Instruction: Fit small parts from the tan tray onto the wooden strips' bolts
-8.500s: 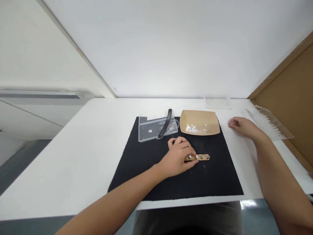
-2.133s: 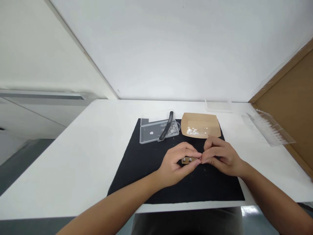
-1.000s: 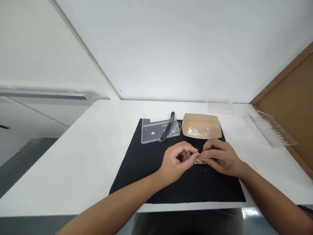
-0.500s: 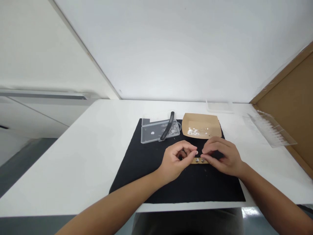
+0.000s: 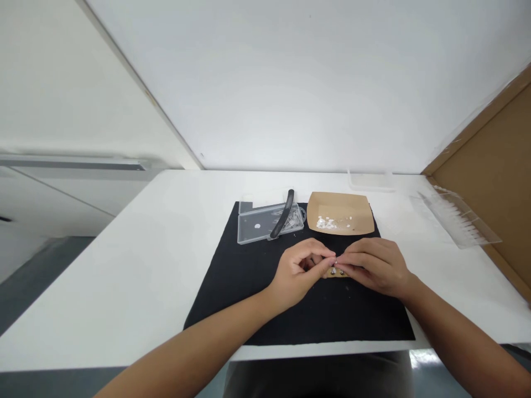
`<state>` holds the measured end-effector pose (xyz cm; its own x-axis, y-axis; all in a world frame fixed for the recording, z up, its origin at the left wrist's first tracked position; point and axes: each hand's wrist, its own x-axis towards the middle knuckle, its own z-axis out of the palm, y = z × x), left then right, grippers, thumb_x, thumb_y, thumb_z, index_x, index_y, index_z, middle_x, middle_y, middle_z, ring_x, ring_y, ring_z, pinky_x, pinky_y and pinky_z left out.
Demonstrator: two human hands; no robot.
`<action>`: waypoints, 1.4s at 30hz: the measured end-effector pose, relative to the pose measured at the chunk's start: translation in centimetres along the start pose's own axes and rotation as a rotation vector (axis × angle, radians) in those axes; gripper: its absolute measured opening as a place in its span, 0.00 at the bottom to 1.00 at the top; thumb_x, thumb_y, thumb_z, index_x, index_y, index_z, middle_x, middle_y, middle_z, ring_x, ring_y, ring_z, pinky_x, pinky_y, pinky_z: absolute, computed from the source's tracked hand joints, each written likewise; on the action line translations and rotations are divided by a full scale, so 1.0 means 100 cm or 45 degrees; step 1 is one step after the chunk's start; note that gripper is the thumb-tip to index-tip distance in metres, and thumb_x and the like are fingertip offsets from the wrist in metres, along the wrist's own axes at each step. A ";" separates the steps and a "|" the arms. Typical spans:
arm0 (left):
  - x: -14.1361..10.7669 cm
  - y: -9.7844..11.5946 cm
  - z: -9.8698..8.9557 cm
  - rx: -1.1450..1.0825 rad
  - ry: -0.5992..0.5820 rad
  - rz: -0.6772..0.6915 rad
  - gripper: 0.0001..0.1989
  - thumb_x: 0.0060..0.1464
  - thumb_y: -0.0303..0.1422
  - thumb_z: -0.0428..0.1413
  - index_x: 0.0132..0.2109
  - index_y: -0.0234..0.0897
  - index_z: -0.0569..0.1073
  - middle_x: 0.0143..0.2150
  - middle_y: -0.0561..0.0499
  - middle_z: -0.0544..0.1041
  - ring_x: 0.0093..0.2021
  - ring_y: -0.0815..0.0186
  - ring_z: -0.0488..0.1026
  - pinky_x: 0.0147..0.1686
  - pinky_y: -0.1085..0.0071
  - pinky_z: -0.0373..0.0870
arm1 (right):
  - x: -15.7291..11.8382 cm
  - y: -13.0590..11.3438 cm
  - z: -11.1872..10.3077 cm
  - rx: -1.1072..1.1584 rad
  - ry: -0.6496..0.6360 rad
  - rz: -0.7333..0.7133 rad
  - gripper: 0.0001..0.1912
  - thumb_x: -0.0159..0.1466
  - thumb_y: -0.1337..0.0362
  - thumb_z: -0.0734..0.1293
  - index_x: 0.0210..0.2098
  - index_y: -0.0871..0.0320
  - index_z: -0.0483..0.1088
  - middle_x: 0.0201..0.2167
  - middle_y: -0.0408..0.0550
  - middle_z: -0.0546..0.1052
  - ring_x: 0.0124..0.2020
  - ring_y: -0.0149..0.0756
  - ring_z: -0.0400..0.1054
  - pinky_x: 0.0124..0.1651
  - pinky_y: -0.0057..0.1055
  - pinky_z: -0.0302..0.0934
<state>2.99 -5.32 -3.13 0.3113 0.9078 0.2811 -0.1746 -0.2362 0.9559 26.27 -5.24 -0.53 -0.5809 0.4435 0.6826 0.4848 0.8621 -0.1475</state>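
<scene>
Studded tan strip beneath two meeting hands

The narrow tan strip (image 5: 337,275) lies on the black mat (image 5: 315,323), partly covered at both ends; I take it as the centre of my clock, twelve toward the far wall; two round metallic studs (image 5: 342,273) show on it from my remote post. The left hand (image 5: 296,273) reaches in from nine o'clock and the right hand (image 5: 377,266) from three; in each, thumb and forefinger are drawn narrow, the two sets of fingertips meeting just above the strip; a tiny pale fleck (image 5: 336,262) shows between them, but whether either hand grips it I cannot tell. At twelve stands a cardboard tray (image 5: 340,207) with white bits (image 5: 327,223) near its front left; at ten, a clear plastic case (image 5: 251,241) contains small clear pieces (image 5: 293,220), with a black curved handle (image 5: 282,215) lying across it. Farther out, on the white table (image 5: 124,271), I note a clear shallow tray (image 5: 371,181) at one and a clear plastic sheet (image 5: 460,224) at two.
</scene>
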 end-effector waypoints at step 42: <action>0.004 -0.017 0.024 1.092 -0.234 0.517 0.06 0.64 0.34 0.66 0.46 0.40 0.78 0.40 0.51 0.87 0.44 0.60 0.83 0.56 0.57 0.66 | -0.027 0.013 -0.016 1.125 -0.532 1.289 0.17 0.65 0.50 0.76 0.36 0.58 0.77 0.29 0.44 0.77 0.29 0.31 0.69 0.32 0.27 0.65</action>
<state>5.68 -5.38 -4.47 0.5317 0.6501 0.5428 0.4179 -0.7588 0.4996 29.55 -5.68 -1.39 -0.4569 0.8604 -0.2260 0.3296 -0.0722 -0.9413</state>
